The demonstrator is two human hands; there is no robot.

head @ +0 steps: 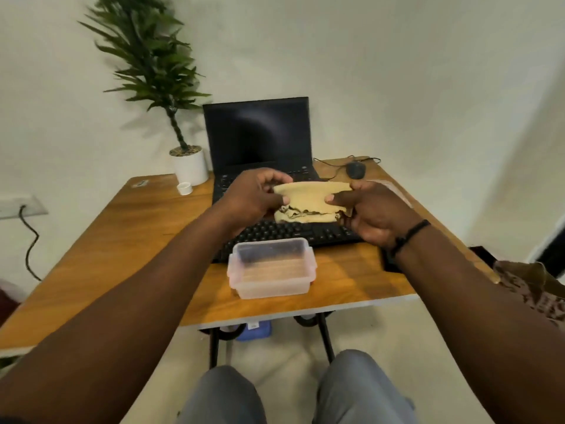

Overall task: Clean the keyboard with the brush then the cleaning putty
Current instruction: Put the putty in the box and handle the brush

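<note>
Both hands, left hand (256, 194) and right hand (376, 209), pinch the stretched cleaning putty (308, 203) above the keyboard (290, 234); overstretched, it may tear, seemingly sagging onto keys.

Bare table (128, 228) lies open on the left. Dead ahead, the plastic container (271, 267) sits just in front of the keyboard (293, 234); the laptop (258, 139), potted plant (189, 165) and mouse (356, 169) crowd the far edge.
</note>
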